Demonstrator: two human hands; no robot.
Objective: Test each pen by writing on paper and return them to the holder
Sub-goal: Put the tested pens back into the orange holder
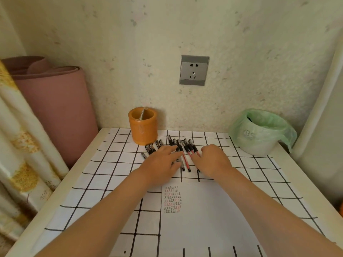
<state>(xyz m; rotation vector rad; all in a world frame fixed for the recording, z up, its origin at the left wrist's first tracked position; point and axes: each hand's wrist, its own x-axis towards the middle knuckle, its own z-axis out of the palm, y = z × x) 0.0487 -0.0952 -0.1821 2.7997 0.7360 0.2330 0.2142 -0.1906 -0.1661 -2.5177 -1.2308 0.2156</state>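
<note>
Left hand (pixel 163 164) and right hand (pixel 213 160) lie spread on pens (pixel 186 145); bag (pixel 259 135) reads "BS".

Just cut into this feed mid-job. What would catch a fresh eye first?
The left hand and right hand rest on a row of pens lying on the checked cloth. An orange holder stands just behind them to the left; a paper sheet with small black and red marks lies nearer the person.

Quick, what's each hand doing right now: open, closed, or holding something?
Left hand: open, straight fingers resting on the pens.
Right hand: fingers bent onto the pens; cannot tell if it grips one.
</note>
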